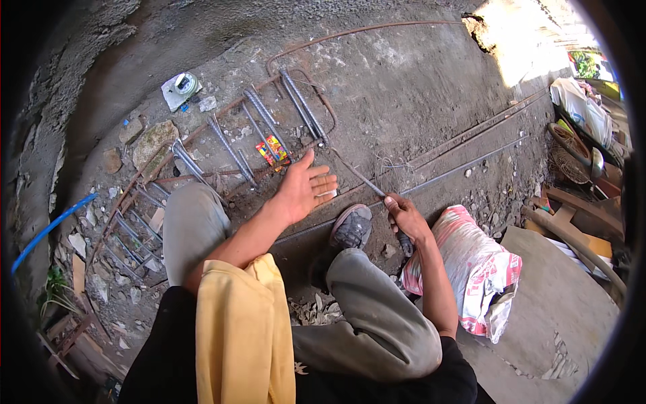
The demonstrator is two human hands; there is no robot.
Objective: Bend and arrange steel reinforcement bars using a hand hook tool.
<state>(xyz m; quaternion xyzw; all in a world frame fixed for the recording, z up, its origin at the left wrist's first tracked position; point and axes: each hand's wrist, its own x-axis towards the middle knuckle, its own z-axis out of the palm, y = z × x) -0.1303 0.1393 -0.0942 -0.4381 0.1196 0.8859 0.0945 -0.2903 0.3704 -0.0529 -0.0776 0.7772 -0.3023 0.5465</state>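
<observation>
My left hand (301, 190) is open, fingers stretched out and apart, just below a frame of rusty steel bars with several pale ribbed bars (261, 109) lying across it. My right hand (406, 217) is closed around a thin bent metal rod (360, 175). The rod's far end reaches the frame's corner by a rusty rectangular bar loop (328, 108); whether it hooks on there I cannot tell. A dark end shows below my fist. Beside the left fingertips lies a red and yellow packet (271, 149). Tangled thin wire (393, 170) sits beyond the rod.
Long straight bars (464, 163) run across the ground to the upper right. A red and white sack (464, 262) lies right of my shoe (352, 227). Rubble and stones (153, 143) are at left, with a blue hose (54, 229). Wood and a fan-like wire cage (568, 160) stand far right.
</observation>
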